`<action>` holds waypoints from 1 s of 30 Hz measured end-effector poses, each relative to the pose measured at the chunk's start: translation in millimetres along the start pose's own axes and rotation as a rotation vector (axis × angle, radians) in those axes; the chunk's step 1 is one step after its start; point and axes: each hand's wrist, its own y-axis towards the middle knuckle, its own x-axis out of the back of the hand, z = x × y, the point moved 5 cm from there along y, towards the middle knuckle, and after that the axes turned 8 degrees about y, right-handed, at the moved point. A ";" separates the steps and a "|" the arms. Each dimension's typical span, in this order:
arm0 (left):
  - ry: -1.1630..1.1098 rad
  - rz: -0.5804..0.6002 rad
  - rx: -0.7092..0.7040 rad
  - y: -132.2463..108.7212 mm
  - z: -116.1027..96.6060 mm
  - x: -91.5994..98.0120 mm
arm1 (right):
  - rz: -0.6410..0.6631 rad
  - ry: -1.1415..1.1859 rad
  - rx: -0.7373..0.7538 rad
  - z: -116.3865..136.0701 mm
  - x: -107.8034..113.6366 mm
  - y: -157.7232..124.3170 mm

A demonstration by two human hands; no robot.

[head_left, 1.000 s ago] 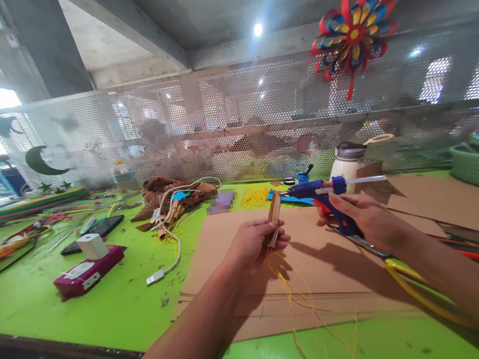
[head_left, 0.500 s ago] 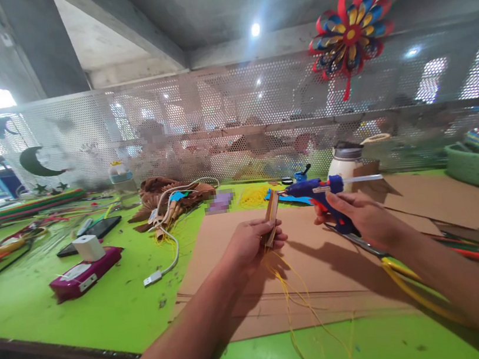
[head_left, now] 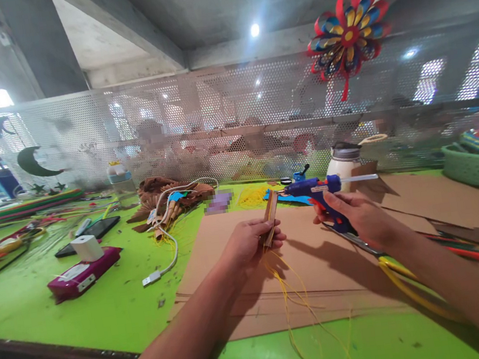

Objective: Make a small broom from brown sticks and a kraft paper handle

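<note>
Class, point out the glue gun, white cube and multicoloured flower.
Glue gun point(head_left: 310, 185), head view: blue barrel.
White cube point(head_left: 87, 250), head view: front side.
Multicoloured flower point(head_left: 349, 35), head view: yellow centre.

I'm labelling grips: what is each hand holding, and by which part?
Left hand: the brown strip, by its lower end. Right hand: the blue glue gun, by its handle.

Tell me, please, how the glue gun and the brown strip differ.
The glue gun is mostly blue, the strip brown. The glue gun is bulky, with a handle; the strip is slim and straight. The right hand holds the glue gun, the left hand the strip. Both are held over cardboard.
</note>
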 end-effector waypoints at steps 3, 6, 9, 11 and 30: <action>0.002 0.019 -0.014 2.3 1.5 1.2 | 0.011 0.022 -0.012 -0.7 0.0 -0.5; -0.016 0.039 -0.026 4.5 2.2 2.1 | 0.040 0.031 -0.026 -1.2 -0.8 -1.2; -0.050 0.068 -0.030 4.4 1.0 1.2 | 0.058 0.043 -0.041 -0.9 -1.8 -2.1; -0.055 0.063 -0.021 3.5 -0.3 1.2 | 0.070 0.041 -0.045 -0.6 -2.7 -2.6; -0.046 0.044 0.015 3.2 -0.1 2.1 | -0.001 0.094 -0.037 -2.7 3.6 0.9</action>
